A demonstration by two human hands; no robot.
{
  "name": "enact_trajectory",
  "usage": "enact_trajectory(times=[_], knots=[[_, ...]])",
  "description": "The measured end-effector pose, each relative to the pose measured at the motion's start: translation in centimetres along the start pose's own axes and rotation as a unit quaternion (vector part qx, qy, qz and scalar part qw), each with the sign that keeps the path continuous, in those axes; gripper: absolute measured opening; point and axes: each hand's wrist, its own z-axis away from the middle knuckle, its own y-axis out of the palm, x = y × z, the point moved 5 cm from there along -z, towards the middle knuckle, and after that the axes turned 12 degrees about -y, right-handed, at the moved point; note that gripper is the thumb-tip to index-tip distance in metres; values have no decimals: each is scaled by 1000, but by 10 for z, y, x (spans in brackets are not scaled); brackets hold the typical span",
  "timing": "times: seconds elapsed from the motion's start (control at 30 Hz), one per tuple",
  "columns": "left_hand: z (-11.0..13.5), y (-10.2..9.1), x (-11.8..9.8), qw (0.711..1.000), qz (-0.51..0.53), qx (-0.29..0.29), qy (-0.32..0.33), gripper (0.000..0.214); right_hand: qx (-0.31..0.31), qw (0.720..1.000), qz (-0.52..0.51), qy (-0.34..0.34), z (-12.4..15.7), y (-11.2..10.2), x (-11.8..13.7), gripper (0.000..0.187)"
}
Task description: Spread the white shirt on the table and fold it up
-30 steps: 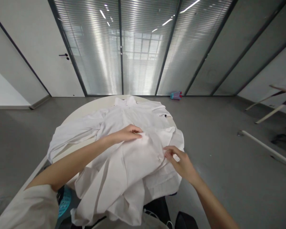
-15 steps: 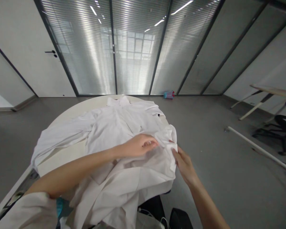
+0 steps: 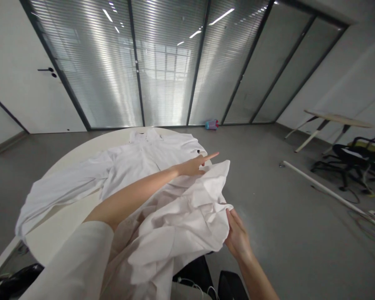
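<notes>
A white long-sleeved shirt lies spread on a round, pale table, its collar at the far edge and one sleeve stretched to the left. Its near part is bunched and lifted in loose folds at the right edge. My right hand grips the cloth there, thumb on top and fingers partly hidden. Reaching across the shirt, my left hand has its index finger stretched out to the right. Its other fingers are bent and partly hidden, close to the raised cloth.
A blue and red basket lies on the floor by the glass partition. To the right are a wooden table, black chairs and a white bar on the floor. Black objects sit below the table's near edge.
My left hand has moved away along the shirt and straightened its index finger. The cloth at the right has risen into a peak, and my right hand is lower. The view has turned right.
</notes>
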Motion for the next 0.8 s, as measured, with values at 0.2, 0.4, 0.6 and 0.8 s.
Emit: enact_trajectory(times=[0.2, 0.4, 0.6, 0.8], knots=[[-30, 28, -29, 986, 17, 158, 46, 62, 55, 997, 54, -18, 14, -4, -5, 60], [-34, 15, -12, 986, 98, 121, -56, 23, 96, 978, 113, -148, 46, 2, -1, 116], [-21, 0, 5, 967, 193, 137, -90, 9, 33, 964, 262, 0, 61, -15, -28, 56], [-13, -15, 4, 951, 294, 31, -90, 13, 247, 922, 251, 160, 73, -2, -51, 76]])
